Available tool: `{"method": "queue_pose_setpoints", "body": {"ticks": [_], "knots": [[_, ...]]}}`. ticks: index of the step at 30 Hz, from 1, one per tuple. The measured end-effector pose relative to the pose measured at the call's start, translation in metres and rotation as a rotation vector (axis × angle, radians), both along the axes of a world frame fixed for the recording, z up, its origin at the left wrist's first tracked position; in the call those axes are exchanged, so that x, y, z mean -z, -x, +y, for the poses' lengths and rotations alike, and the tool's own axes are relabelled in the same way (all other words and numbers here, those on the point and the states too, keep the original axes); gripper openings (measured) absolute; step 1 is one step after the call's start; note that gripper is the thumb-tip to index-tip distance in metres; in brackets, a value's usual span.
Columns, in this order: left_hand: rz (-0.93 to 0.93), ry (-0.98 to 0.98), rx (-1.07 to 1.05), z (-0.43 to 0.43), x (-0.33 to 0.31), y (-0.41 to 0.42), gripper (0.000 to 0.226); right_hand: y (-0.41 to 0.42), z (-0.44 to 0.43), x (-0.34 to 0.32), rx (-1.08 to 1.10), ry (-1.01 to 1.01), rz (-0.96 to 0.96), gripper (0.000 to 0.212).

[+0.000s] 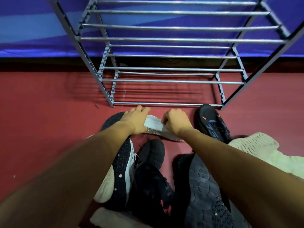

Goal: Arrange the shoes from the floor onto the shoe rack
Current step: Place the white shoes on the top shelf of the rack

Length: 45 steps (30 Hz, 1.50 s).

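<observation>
The rack [172,81] stands on the red floor [41,120], its rails bare. Just in front of its lowest front rail, a white shoe [153,123] lies on its side, sole facing the person. The left hand [136,120] rests on its left end with fingers stretched nearly flat. The right hand [176,121] has its fingers curled tightly, gripping the shoe's other end. A black shoe [212,122] with orange marks sits by the rack's right front leg. Farther from the rack lie more shoes: a cream knit one [256,145], a dark one sole-up [202,186].
</observation>
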State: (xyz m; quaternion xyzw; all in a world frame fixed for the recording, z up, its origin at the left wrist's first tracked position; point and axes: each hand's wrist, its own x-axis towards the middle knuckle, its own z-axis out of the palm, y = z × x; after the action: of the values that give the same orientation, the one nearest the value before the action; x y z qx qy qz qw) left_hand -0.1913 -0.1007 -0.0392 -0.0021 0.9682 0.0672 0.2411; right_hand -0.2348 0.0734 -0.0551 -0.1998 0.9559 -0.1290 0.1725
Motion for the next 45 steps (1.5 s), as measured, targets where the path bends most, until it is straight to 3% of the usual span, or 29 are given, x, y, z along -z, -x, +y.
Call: {"method": "queue_pose_setpoints", "body": {"ticks": [5, 13, 17, 26, 31, 35, 41, 45], "knots": [[-0.031, 0.049, 0.055, 0.010, -0.028, -0.016, 0.078, -0.014, 0.007, -0.038, -0.034, 0.085, -0.029, 0.033], [0.071, 0.104, 0.095, 0.015, -0.116, -0.033, 0.067, -0.030, 0.014, -0.138, -0.085, 0.164, 0.112, 0.031], [0.116, 0.124, 0.138, 0.018, -0.170, -0.044, 0.041, -0.044, 0.014, -0.185, -0.152, 0.158, 0.183, 0.028], [0.431, 0.109, 0.033, 0.013, -0.246, -0.073, 0.043, -0.058, 0.020, -0.265, -0.027, 0.293, 0.316, 0.012], [0.681, -0.019, -0.126, -0.004, -0.262, -0.090, 0.039, -0.062, 0.043, -0.286, 0.126, 0.356, 0.397, 0.020], [0.744, -0.107, -0.253, -0.007, -0.260, -0.100, 0.042, -0.068, 0.050, -0.289, 0.229, 0.431, 0.540, 0.026], [0.817, -0.243, -0.265, 0.011, -0.278, -0.105, 0.041, -0.087, 0.030, -0.287, 0.246, 0.552, 0.417, 0.044], [0.871, -0.266, -0.259, 0.032, -0.291, -0.110, 0.038, -0.099, 0.005, -0.291, 0.370, 0.937, 0.069, 0.060]]}}
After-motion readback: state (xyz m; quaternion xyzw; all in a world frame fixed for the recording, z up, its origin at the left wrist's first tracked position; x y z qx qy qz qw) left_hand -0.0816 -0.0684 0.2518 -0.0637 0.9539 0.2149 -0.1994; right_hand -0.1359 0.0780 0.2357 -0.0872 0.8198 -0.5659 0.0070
